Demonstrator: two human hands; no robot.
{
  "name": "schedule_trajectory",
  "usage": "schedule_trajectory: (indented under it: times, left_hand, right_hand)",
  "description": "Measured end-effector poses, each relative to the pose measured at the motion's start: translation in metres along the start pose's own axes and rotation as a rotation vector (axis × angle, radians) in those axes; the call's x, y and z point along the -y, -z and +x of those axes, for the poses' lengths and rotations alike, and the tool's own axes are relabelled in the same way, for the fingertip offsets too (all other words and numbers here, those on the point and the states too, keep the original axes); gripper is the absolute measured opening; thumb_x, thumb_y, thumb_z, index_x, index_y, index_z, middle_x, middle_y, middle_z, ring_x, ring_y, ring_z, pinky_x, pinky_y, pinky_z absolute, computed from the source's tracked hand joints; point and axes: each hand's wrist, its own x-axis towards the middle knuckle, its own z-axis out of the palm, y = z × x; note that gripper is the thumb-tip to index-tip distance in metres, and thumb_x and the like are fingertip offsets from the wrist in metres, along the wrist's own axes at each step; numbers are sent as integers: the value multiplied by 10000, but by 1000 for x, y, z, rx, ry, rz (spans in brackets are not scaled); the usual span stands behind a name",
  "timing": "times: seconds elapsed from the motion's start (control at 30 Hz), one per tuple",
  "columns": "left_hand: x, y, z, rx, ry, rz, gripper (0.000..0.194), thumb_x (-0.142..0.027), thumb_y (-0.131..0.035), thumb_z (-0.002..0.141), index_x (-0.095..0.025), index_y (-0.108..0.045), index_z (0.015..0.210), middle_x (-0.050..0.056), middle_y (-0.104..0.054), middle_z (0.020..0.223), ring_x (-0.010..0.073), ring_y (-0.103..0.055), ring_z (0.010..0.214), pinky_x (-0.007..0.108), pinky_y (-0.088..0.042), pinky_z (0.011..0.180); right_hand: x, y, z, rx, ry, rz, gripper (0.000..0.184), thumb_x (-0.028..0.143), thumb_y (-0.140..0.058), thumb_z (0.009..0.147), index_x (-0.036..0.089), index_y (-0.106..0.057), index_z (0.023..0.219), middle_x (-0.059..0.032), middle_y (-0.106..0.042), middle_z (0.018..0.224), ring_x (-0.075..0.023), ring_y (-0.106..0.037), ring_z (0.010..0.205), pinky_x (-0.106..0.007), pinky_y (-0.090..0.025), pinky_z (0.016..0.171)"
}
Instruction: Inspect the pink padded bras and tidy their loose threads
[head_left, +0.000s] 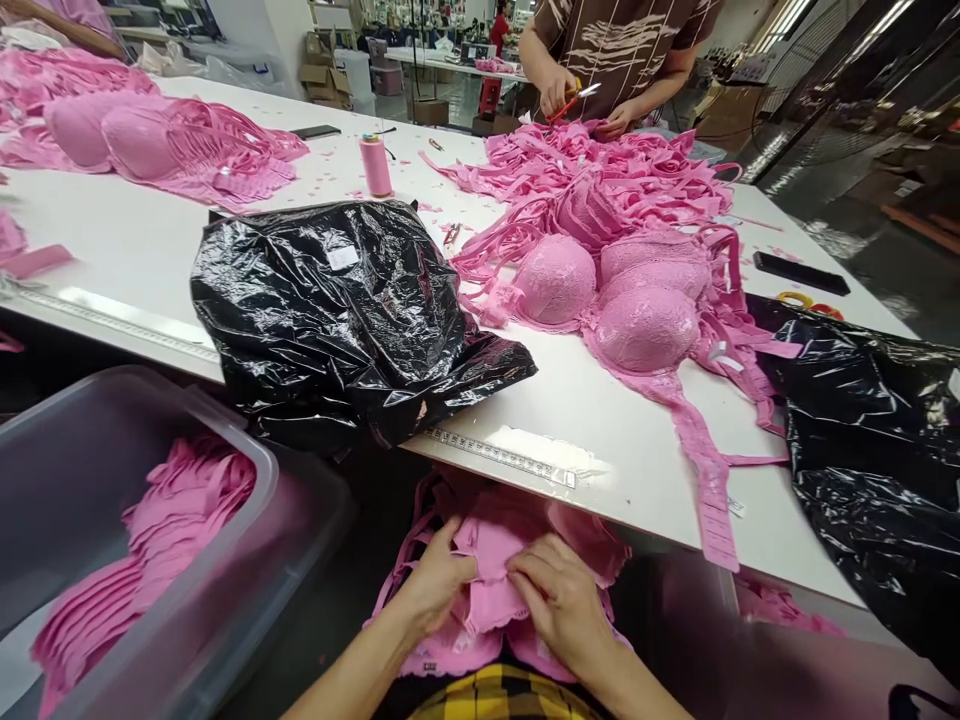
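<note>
- Your left hand (439,580) gripped the pink bra (491,548), thumb on top; your right hand (559,595) pinched its fabric between the fingertips.
- The bra was bunched close to your body, just below the front edge of the table (630,460) — the folds hid how many pieces lay there.
- A loose pinch could have let it slip down, since its support underneath could not be seen.
- Loose straps (397,560) beside your left hand could have tangled under a hard tug.
- The near black bag (337,320) overhung the table beside the bin (300,530); a bump from your left arm could have tipped it off.
- Across the table, a co-worker's hand (557,92) held scissors (577,100) over the pink pile (600,170) — careless snipping there could have nicked a strap.
</note>
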Motion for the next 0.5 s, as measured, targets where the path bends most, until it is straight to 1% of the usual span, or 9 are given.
schedule_trajectory:
  times: [0.03, 0.07, 0.13, 0.2, 0.27, 0.3, 0.37, 0.43, 0.5]
  left_hand:
    - [0, 1, 0, -1, -10, 29, 537, -17, -632, 479, -160, -609, 997, 51, -665, 832, 175, -612, 726, 241, -469, 682]
    - [2, 1, 1, -35, -38, 63, 531, -3, -617, 468, -158, -619, 976, 48, -664, 835, 172, -605, 727, 235, -465, 683]
    - [8, -2, 4, -170, -113, 117, 495, -4, -591, 472, -158, -626, 941, 36, -660, 826, 168, -597, 733, 224, -458, 680]
    - [15, -9, 9, -324, -160, 131, 445, -34, -567, 508, -161, -616, 932, 23, -651, 801, 165, -595, 743, 217, -453, 676]
    - [20, -17, 14, -414, -173, 133, 404, -58, -541, 545, -160, -601, 932, 18, -644, 787, 167, -599, 763, 220, -454, 690]
    - [21, -21, 16, -430, -178, 136, 399, -60, -532, 553, -159, -595, 935, 20, -646, 798, 172, -601, 786, 225, -455, 713]
    - [22, -25, 17, -424, -195, 145, 411, -56, -531, 554, -158, -590, 948, 33, -658, 861, 186, -602, 864, 239, -448, 786]
    - [21, -25, 15, -407, -211, 145, 437, -55, -539, 557, -159, -589, 979, 50, -661, 968, 202, -583, 986, 251, -414, 885]
    - [23, -21, 12, -399, -189, 135, 455, -75, -546, 582, -160, -582, 1027, 67, -640, 1086, 213, -518, 1131, 264, -347, 984]
  right_hand:
    - [1, 1, -1, 22, -16, 30, 175, 136, -492, 868, 196, -632, 782, -25, -627, 697, -165, -531, 689, -275, -411, 626]
    - [3, 1, -2, 38, -29, 49, 173, 140, -497, 867, 200, -628, 770, -20, -624, 689, -162, -531, 684, -272, -410, 622]
    - [9, -4, -3, 31, -36, 65, 177, 140, -490, 869, 198, -614, 757, -18, -609, 675, -158, -525, 670, -268, -407, 610]
    - [17, -11, -4, -11, -6, 71, 202, 129, -456, 873, 192, -592, 738, -23, -587, 662, -159, -517, 660, -266, -403, 595]
    - [22, -17, -3, -32, 23, 83, 221, 124, -433, 873, 190, -568, 711, -25, -571, 654, -160, -513, 655, -264, -402, 587]
    - [23, -17, -2, -35, 16, 93, 220, 128, -433, 873, 191, -558, 703, -22, -569, 653, -158, -515, 652, -263, -405, 589]
    - [20, -15, 2, -60, -47, 124, 196, 146, -446, 876, 194, -552, 718, -17, -574, 669, -150, -529, 653, -254, -420, 602]
    - [13, -11, 5, -98, -110, 147, 153, 166, -462, 876, 194, -558, 760, -17, -584, 695, -142, -550, 655, -242, -434, 612]
    - [8, -10, 8, -93, -141, 135, 111, 183, -482, 866, 189, -572, 801, -26, -594, 727, -141, -566, 655, -233, -442, 603]
